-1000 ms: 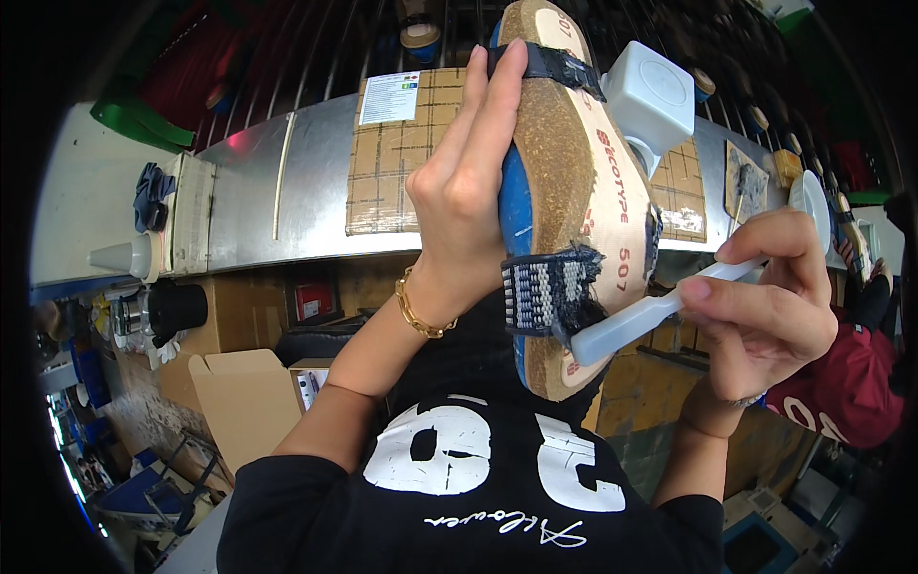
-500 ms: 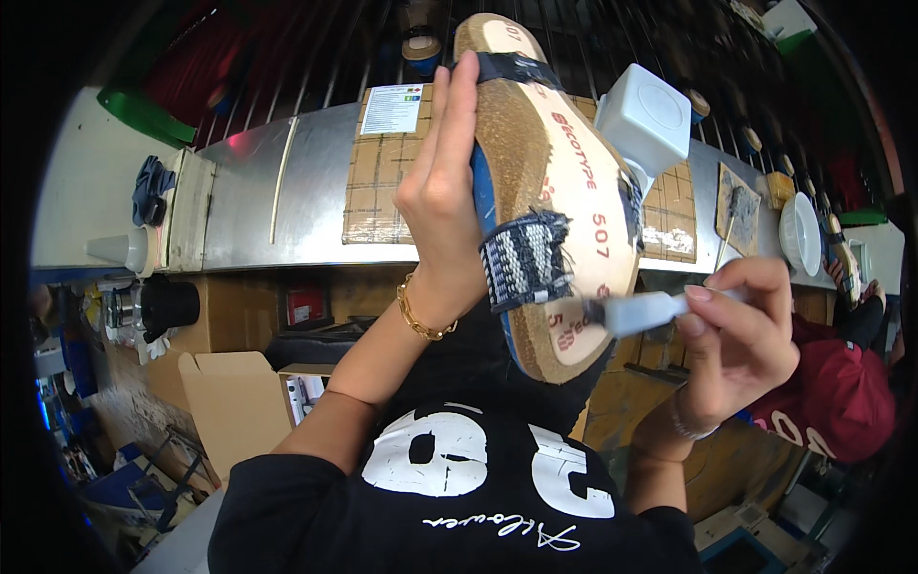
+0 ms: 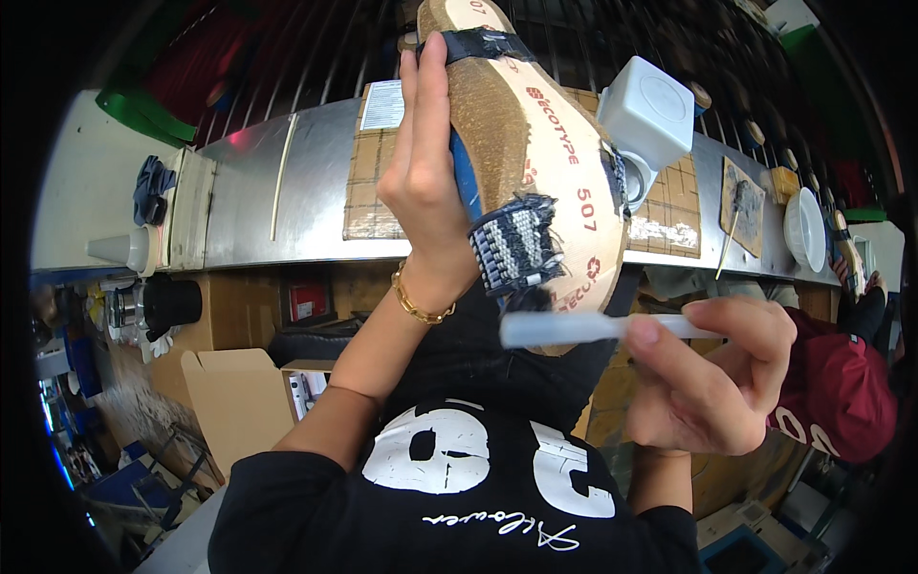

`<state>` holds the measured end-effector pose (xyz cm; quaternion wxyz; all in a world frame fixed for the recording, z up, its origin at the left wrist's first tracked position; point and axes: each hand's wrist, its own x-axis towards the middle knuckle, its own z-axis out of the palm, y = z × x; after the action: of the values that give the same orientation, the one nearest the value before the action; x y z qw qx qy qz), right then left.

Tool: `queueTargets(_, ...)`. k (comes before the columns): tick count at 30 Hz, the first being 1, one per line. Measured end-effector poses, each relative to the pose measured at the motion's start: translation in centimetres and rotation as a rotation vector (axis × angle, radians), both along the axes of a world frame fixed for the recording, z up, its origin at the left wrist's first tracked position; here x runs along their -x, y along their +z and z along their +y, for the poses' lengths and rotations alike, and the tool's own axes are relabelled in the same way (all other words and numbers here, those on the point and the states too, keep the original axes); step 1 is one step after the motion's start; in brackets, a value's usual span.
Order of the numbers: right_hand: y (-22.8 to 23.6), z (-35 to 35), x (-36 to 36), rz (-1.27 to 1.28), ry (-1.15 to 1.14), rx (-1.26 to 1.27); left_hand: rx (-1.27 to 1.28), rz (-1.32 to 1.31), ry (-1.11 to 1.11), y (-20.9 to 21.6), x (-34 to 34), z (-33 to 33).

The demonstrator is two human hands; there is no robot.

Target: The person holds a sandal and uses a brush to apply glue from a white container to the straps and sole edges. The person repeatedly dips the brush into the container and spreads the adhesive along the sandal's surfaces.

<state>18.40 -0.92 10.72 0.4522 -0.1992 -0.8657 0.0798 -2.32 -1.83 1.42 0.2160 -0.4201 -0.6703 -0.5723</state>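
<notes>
"What's the count?"

"Two hands, one shoe, one tool. The shoe (image 3: 564, 143) is held up slantwise before the bench (image 3: 253, 182), underside showing, its near end toward the wearer's lap."

"And the hands?"

"The left hand (image 3: 423, 182) has hold of the shoe by its left side, fingers straight and close together (the thumb is hidden). The right hand (image 3: 712, 373) is half curled, pinching the tool (image 3: 564, 328) between thumb and fingers."

"Touching the shoe?"

"I can't tell; the tool crosses in front of the near end, its broad tip blurred. It's pale, flat and smooth, with a narrower handle."

"What's the shoe made of?"

"A grainy brown rim around one smooth cream panel with red print, and a blue edge below. One black band (image 3: 488, 43) crosses the far part. Two woven ends show, one on either side; the left one (image 3: 516, 244) is ribbed black and white, badly frayed."

"Anything around it?"

"One boxy white container (image 3: 645, 105), one round white bowl (image 3: 805, 230), and cardboard (image 3: 378, 191) on the metal bench. One gold chain bracelet (image 3: 416, 297) on the left wrist, and one person (image 3: 841, 397) in maroon at the right."
</notes>
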Motion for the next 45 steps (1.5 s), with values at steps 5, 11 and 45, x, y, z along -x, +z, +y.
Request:
queueTargets(5, -0.7, 0.5, 0.4, 0.160, 0.038, 0.190, -0.017, -0.081, -0.082, 0.2, -0.3, 0.0)
queueTargets(11, -0.2, 0.2, -0.7, -0.078, 0.180, 0.085, 0.020, -0.116, -0.133, -0.5, 0.4, -0.2)
queueTargets(45, -3.8, 4.6, -1.1, 0.089, 0.300, 0.537, 0.115, -0.892, -0.811, -2.0, 1.1, -0.9)
